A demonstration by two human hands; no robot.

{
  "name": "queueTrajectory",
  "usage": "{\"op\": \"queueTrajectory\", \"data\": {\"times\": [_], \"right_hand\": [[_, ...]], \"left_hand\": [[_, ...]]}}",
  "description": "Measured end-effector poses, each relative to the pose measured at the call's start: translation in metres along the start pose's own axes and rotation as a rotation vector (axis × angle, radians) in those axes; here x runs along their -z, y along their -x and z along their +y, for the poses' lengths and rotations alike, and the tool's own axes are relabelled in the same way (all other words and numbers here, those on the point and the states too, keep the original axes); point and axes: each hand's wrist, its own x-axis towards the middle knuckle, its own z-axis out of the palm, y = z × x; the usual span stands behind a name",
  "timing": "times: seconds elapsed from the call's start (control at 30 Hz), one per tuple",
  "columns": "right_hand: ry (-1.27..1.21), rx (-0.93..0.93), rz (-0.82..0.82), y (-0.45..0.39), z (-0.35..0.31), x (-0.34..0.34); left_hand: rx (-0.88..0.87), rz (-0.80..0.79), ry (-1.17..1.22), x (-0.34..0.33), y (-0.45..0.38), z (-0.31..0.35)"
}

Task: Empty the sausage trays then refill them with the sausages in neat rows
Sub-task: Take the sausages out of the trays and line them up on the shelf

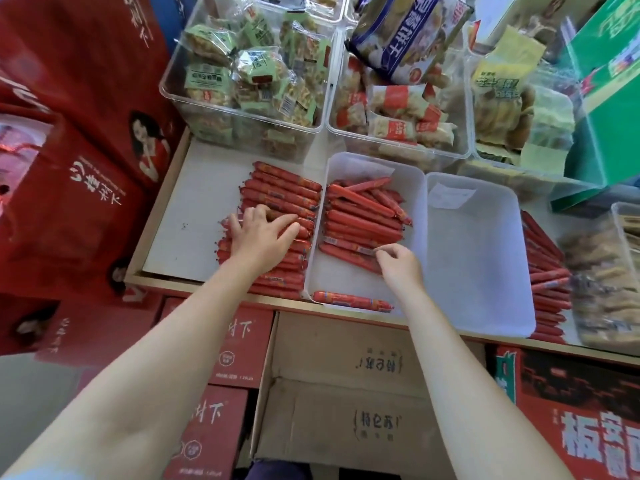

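Two clear plastic trays stand side by side on the white shelf. The left tray holds red sausages, partly in rows, with one lone sausage at its near end. The right tray holds no sausages. A loose pile of red sausages lies on the shelf left of the trays. My left hand rests on this pile, its fingers curling over a few sausages. My right hand is inside the left tray and pinches the end of a sausage in the nearest row.
More red sausages lie right of the right tray, beside a bin of snacks. Clear bins of packaged snacks stand behind. Red cartons flank the left. Cardboard boxes sit below the shelf edge.
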Motion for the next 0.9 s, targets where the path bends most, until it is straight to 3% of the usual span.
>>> {"op": "queueTrajectory", "data": {"times": [0.07, 0.2, 0.3, 0.37, 0.43, 0.6, 0.67, 0.73, 0.83, 0.9], "right_hand": [[0.192, 0.083, -0.009, -0.010, 0.009, -0.006], [0.582, 0.210, -0.054, -0.022, 0.031, -0.023], [0.710, 0.220, -0.070, -0.022, 0.033, -0.028], [0.584, 0.193, -0.114, -0.017, 0.030, -0.022], [0.284, 0.120, -0.133, -0.005, 0.026, -0.007], [-0.411, 0.038, 0.003, 0.030, 0.005, 0.027], [-0.527, 0.032, 0.000, 0.038, -0.005, 0.031], [-0.583, 0.056, -0.102, 0.044, -0.018, 0.029], [-0.613, 0.124, -0.338, 0.050, -0.041, 0.015], [-0.604, 0.122, -0.413, 0.050, -0.051, 0.005]], "left_hand": [[-0.061, -0.055, -0.065, -0.022, 0.004, -0.004], [-0.113, 0.019, -0.088, -0.040, 0.017, -0.011], [-0.122, 0.018, -0.106, -0.041, 0.019, -0.011], [-0.115, 0.006, -0.116, -0.042, 0.015, -0.011], [-0.111, -0.007, -0.129, -0.041, 0.010, -0.010], [-0.071, -0.039, 0.083, -0.027, 0.011, 0.001], [-0.164, 0.058, 0.268, -0.015, 0.024, 0.016], [-0.329, 0.145, 0.422, 0.001, 0.045, 0.040], [-0.484, 0.248, 0.350, 0.009, 0.066, 0.066], [-0.453, 0.260, 0.336, 0.010, 0.069, 0.066]]}}
